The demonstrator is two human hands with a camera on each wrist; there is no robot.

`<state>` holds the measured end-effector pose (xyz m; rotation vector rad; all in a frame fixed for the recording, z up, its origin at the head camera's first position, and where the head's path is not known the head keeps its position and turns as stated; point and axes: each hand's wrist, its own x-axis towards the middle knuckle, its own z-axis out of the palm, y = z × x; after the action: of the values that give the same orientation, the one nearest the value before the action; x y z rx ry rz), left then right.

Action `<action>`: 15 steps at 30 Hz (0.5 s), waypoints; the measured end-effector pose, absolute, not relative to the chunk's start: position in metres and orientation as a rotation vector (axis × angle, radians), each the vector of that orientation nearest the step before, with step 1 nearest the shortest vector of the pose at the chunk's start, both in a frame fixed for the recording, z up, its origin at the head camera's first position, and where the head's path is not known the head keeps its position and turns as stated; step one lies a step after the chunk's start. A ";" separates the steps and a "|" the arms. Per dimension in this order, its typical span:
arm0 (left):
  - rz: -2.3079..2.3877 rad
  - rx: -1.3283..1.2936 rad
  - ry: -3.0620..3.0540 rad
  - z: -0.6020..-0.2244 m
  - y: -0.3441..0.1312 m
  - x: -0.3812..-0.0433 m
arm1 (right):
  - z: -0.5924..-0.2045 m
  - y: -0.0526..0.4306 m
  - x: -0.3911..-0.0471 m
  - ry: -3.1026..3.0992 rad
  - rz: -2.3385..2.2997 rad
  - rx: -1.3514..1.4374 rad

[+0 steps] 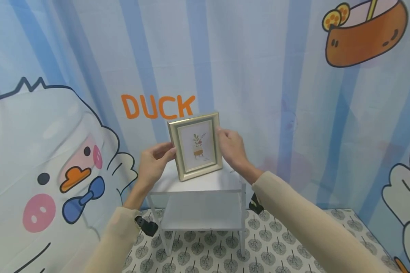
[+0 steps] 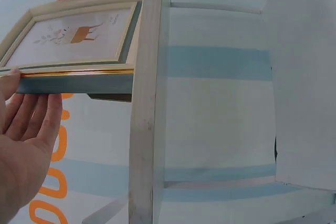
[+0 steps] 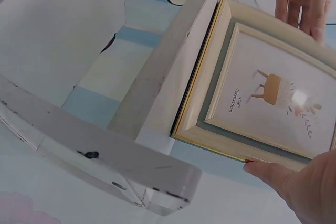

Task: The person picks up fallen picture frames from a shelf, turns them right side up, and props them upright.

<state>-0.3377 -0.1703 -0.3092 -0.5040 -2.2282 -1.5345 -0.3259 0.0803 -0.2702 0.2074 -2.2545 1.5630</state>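
A gold-coloured picture frame (image 1: 199, 146) with a potted-plant print stands upright, slightly tilted, on the top of a small white table (image 1: 164, 184). At the frame's left side, my left hand (image 1: 152, 163) holds the edge, with the thumb in front and the fingers behind, as the left wrist view shows. My right hand (image 1: 233, 148) grips the opposite side edge. In the right wrist view the right thumb (image 3: 268, 174) lies along the frame's edge; the fingers behind are hidden. The frame's lower edge is at the tabletop.
Below the tabletop, the white table has a lower shelf (image 1: 203, 212). Behind it hangs a blue-striped curtain (image 1: 253, 76) with a cartoon duck (image 1: 24, 144) and orange lettering (image 1: 158, 107). A tree-patterned floor covering (image 1: 270, 242) lies underneath. Scuffs mark the table's edges in the right wrist view.
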 end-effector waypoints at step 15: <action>-1.491 -0.589 -2.191 -0.309 -0.139 -0.324 | -0.269 0.084 -0.355 -2.287 1.635 0.235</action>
<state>-0.3237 -0.1387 -0.3095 -0.5891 -2.1911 -1.4909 -0.3551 0.0838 -0.2691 0.2352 -2.2870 1.6348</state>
